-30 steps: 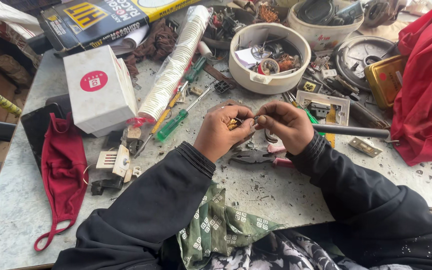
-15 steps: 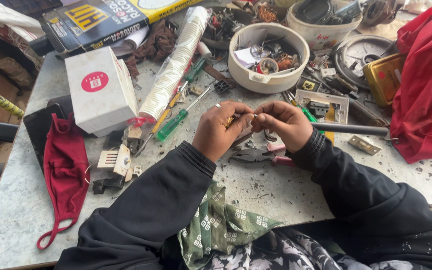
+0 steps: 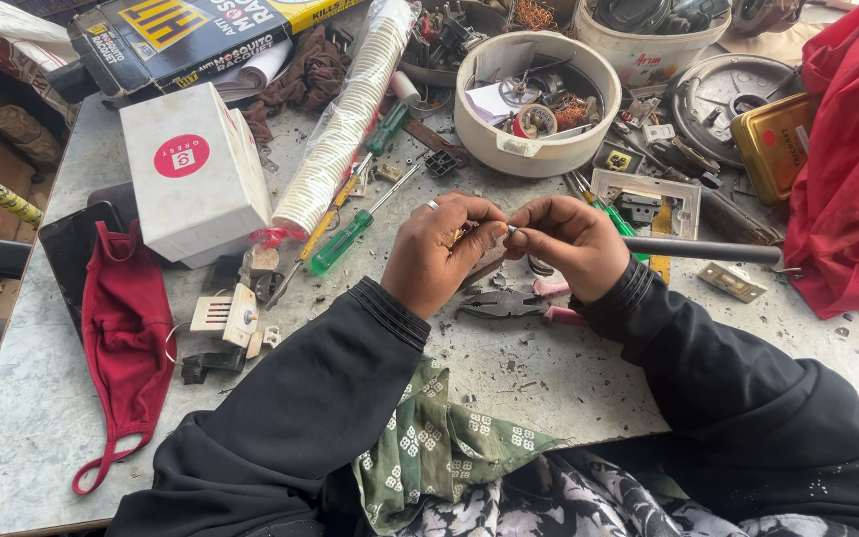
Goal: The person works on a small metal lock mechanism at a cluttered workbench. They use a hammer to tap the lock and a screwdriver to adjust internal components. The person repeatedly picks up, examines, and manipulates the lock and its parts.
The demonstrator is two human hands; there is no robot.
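Scene was evenly lit by soft daylight; faint shadows were cast on tabletop (image 3: pixel 569 383); focus was kept sharp throughout.

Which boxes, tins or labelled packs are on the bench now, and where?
White cardboard box: left of the hands, cube-shaped, round red label.
Black and yellow printed carton: top left, long and flat.
Gold metal tin: far right, rectangular, red spot.
Clear sleeve of paper cups: centre left, lying slanted.

Head view, steeply down, close.
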